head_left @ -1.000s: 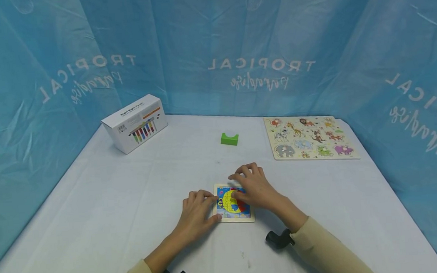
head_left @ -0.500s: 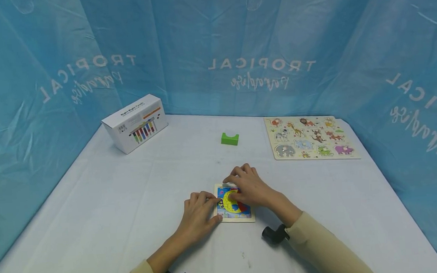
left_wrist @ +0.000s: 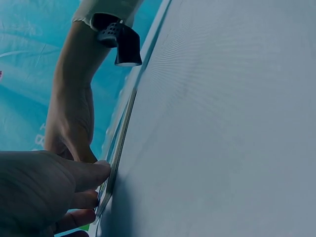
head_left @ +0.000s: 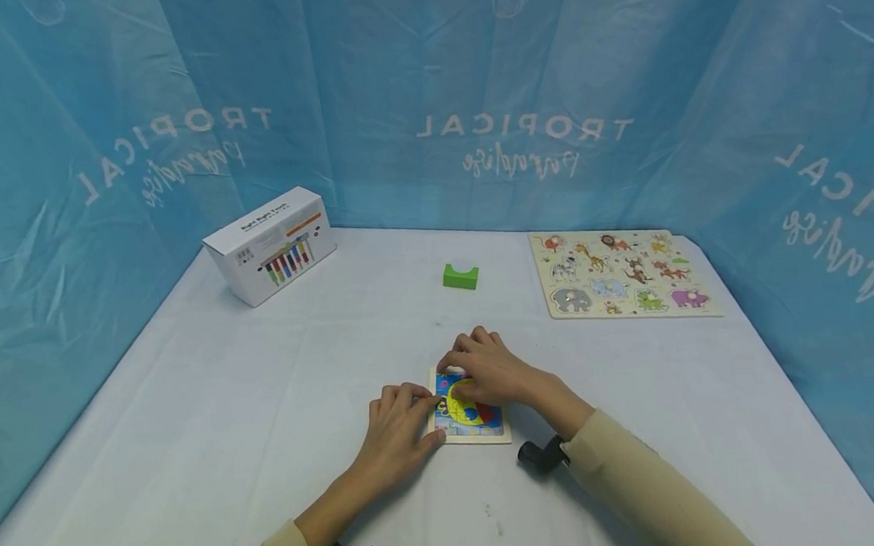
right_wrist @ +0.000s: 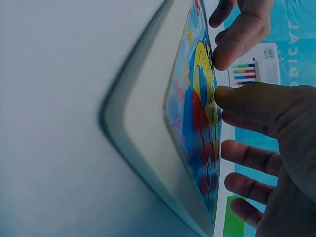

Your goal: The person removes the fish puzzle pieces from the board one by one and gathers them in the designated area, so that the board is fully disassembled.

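A small square jigsaw puzzle (head_left: 467,431) in a pale wooden frame lies on the white table, with a yellow and red fish picture on blue. My left hand (head_left: 394,432) rests at its left side, thumb by the near left corner and fingertips over the left edge. My right hand (head_left: 494,371) is over the far right part, hiding some of the picture. In the right wrist view its thumb (right_wrist: 247,101) touches the yellow area while the other fingers spread along the far side. No loose piece is visible in either hand.
A green notched block (head_left: 461,277) stands beyond the puzzle. An animal peg board (head_left: 625,276) lies at the back right, and a white box (head_left: 273,245) stands at the back left. Blue printed curtains (head_left: 395,75) surround the white table (head_left: 191,422).
My right hand has slid a little to the left across the puzzle, its fingers drawing toward the far left corner. The left hand and the puzzle have hardly shifted.
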### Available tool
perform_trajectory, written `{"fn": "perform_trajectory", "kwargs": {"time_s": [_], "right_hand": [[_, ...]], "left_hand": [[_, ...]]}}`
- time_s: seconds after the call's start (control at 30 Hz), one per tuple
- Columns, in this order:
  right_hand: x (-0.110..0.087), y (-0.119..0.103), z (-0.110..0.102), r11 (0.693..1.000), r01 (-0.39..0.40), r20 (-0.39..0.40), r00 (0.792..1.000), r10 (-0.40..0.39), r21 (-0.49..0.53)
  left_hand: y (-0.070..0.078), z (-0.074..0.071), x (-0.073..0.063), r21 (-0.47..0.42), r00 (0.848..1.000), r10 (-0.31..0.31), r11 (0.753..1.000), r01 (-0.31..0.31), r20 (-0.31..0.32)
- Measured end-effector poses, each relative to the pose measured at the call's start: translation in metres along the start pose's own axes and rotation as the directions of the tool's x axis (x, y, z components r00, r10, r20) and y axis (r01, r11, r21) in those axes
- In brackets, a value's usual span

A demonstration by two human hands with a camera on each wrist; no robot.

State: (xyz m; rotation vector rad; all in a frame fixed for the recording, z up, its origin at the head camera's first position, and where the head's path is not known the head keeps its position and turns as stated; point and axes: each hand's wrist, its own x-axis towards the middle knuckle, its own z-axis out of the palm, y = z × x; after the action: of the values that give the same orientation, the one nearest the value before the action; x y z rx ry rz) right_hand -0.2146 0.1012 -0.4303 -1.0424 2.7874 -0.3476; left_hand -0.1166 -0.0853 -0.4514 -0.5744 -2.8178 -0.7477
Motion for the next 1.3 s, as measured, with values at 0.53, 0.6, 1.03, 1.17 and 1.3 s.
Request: {"fn": "perform_trajectory", "kwargs": {"time_s": [0.53,0.6,1.03,1.17,1.3], "right_hand": [[0.006,0.000,-0.006,0.998,0.059,0.048,0.997,-0.058,-0.030],[0.006,-0.001,-0.007,0.998,0.061,0.052,0.997,-0.059,-0.033],[0.011,-0.007,-0.013,0.996,-0.056,0.202,0.979,0.040,0.075],[0.010,-0.008,-0.013,0.995,-0.067,0.205,0.977,0.049,0.080],[0.011,-0.007,-0.014,0.994,-0.064,0.218,0.975,0.043,0.090]], "left_hand": [[-0.001,-0.001,-0.002,-0.056,0.999,-0.001,0.998,0.003,0.037],[-0.001,-0.001,-0.002,-0.058,0.999,0.006,0.998,-0.004,0.037],[-0.002,-0.002,-0.004,-0.092,0.997,0.015,0.996,-0.009,0.071],[-0.001,-0.001,-0.005,-0.082,0.998,0.015,0.997,-0.009,0.064],[-0.002,-0.001,-0.005,-0.081,0.999,0.015,0.997,-0.011,0.052]]}}
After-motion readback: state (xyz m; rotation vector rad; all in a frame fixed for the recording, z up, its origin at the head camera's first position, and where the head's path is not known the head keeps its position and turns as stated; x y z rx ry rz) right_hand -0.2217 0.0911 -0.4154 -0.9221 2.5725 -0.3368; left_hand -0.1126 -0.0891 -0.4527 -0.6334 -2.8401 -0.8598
